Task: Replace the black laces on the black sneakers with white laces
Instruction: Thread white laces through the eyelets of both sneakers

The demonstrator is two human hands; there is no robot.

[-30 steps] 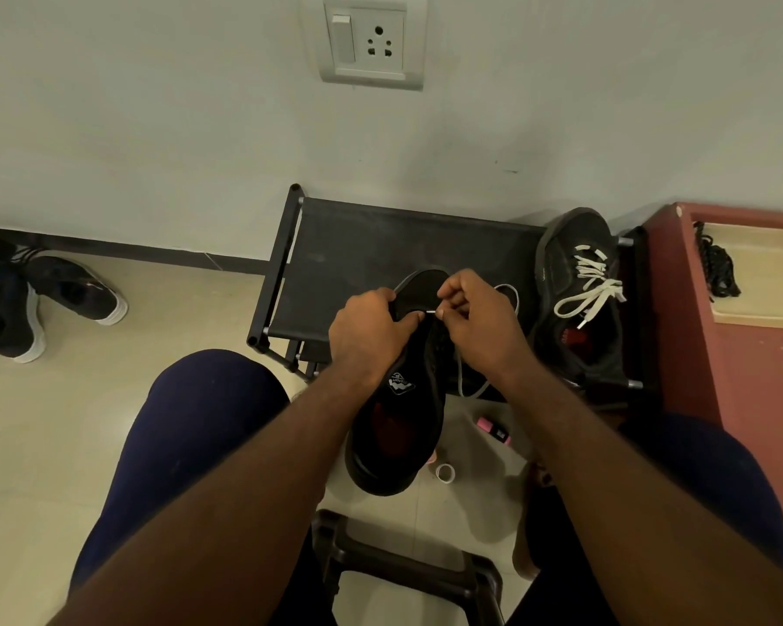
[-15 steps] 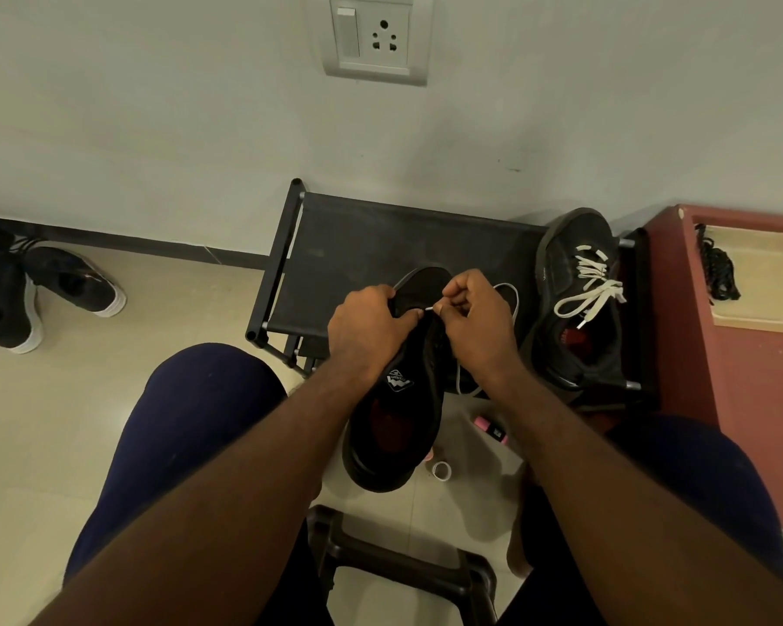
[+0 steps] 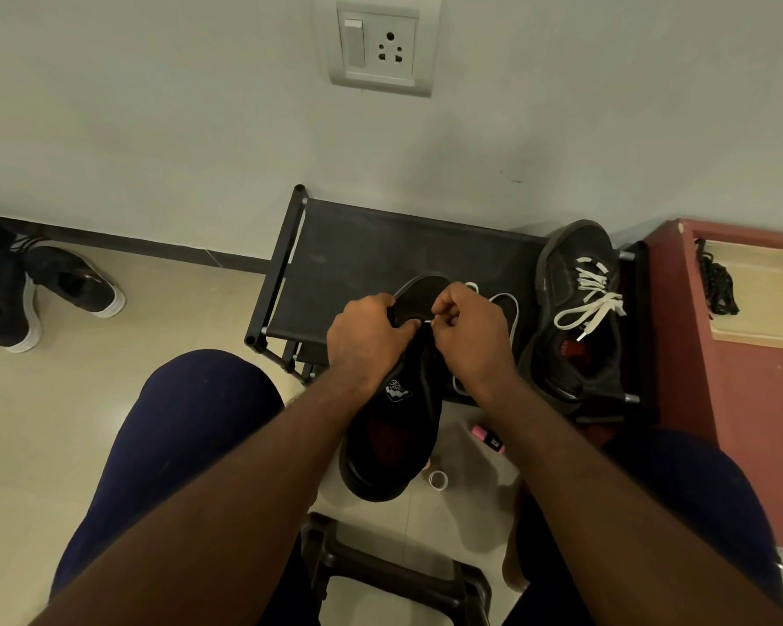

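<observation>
I hold a black sneaker (image 3: 392, 436) between my knees, toe pointing away from me. My left hand (image 3: 365, 338) grips its upper near the eyelets. My right hand (image 3: 469, 334) pinches the tip of a white lace (image 3: 511, 309) right at the eyelets; the rest of the lace loops out to the right and hangs below my wrist. A second black sneaker (image 3: 575, 318) with white laces threaded in lies on the right end of the black shoe rack (image 3: 349, 264). A bundle of black laces (image 3: 715, 282) lies on the tan tray at the right.
A red-brown cabinet (image 3: 742, 399) stands at the right. Two more dark sneakers (image 3: 41, 291) lie on the floor at the far left. A pink object (image 3: 487, 438) and a small white ring (image 3: 437, 480) lie on the floor beneath the held sneaker. A dark stool (image 3: 394, 576) sits between my legs.
My hands and the sneaker have barely shifted; the right hand's fingers keep working the lace tip at the eyelets. The view tilted slightly.
</observation>
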